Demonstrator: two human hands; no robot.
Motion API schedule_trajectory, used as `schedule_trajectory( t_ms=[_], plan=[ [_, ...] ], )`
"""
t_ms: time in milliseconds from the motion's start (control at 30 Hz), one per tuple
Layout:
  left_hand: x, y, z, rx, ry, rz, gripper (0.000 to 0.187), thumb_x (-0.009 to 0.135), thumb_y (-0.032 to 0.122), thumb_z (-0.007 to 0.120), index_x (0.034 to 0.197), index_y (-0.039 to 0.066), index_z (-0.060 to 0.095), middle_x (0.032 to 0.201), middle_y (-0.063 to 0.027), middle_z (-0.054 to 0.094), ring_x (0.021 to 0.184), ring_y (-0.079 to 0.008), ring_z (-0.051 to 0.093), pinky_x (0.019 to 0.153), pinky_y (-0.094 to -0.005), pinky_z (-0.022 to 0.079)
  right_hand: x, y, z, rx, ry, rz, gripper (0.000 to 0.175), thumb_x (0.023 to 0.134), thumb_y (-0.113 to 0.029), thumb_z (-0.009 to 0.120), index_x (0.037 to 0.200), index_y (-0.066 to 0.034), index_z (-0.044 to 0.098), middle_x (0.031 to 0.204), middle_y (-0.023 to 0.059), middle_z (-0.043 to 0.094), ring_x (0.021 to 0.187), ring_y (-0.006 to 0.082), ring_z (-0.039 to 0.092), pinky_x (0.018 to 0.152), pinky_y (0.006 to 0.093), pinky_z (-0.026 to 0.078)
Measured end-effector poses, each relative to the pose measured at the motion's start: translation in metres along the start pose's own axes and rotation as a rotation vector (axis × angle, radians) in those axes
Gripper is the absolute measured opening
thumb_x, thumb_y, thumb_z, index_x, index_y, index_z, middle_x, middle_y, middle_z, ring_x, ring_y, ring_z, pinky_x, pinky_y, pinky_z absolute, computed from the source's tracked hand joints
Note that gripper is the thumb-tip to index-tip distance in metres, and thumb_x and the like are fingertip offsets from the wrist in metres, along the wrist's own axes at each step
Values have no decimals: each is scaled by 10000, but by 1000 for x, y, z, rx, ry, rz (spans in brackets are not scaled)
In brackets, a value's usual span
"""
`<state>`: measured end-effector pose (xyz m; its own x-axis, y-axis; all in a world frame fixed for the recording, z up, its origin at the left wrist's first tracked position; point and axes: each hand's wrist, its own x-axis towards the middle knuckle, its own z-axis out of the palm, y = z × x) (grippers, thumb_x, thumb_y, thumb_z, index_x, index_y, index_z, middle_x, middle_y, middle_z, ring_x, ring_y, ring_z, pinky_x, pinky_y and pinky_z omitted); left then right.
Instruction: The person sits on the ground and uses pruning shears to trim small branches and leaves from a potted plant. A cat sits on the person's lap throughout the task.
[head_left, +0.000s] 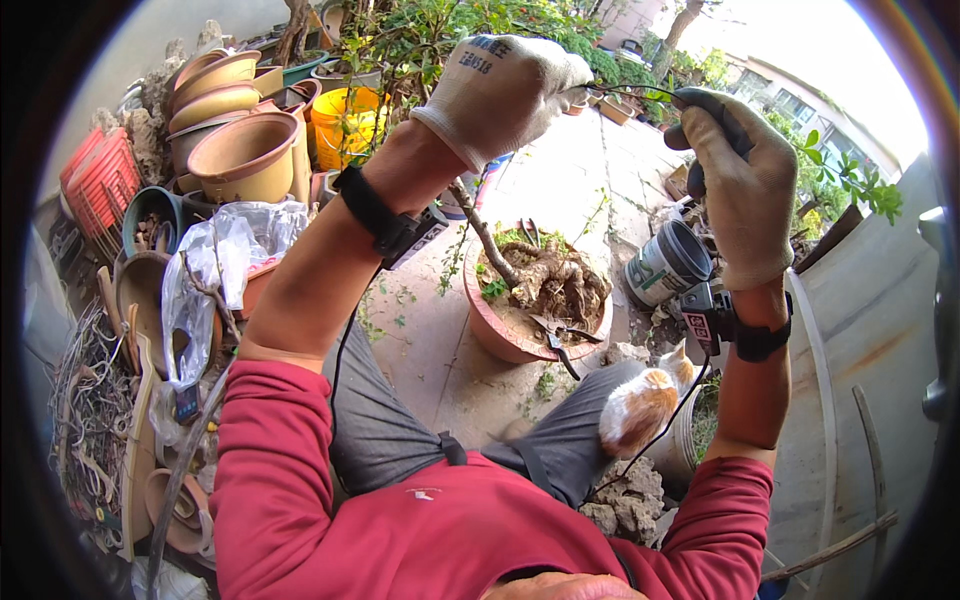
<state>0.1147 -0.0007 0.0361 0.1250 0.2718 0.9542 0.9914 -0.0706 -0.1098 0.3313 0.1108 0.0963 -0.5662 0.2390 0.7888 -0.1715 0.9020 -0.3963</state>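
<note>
Both my hands wear pale knit work gloves with dark coated fingers and are raised at the top of the view. My left hand (514, 94) is closed around one end of a thin dark strand (634, 88); whether wire or twig I cannot tell. My right hand (739, 169) pinches its other end between thumb and fingers. Below them a round terracotta-coloured pot (499, 334) holds a potted tree with a gnarled root base (566, 281) and a slanting trunk (484, 232). Pruning shears (555, 341) lie over the pot's near rim. Another tool's handles (531, 232) show at the far rim.
An orange-and-white cat (637, 412) sits against my right leg, near rough stones (626, 499). Stacked plastic pots (247, 161), a yellow bucket (349, 124) and a plastic bag (187, 300) crowd the left. A grey bucket (667, 262) lies tilted at right.
</note>
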Motion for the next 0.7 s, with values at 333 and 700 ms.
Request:
schedule_trajectory(
  t_ms=[333,700],
  plan=[
    [-2,-6,8,-89,24,-55,176,900,88,736,1066,29,745,938,-198,736,837,-371,728,729,-397,576,-7,-4,2,-140,-34,-10,197,1004,-120,646,1118,0,755,817,44,756,649,66,645,585,232,504],
    [-5,-12,14,-22,15,97,112,857,109,700,964,80,720,878,-159,715,800,-370,706,670,-437,557,22,-19,8,-615,29,-444,117,930,-206,721,973,-98,738,823,150,718,726,361,711,653,416,565]
  ],
)
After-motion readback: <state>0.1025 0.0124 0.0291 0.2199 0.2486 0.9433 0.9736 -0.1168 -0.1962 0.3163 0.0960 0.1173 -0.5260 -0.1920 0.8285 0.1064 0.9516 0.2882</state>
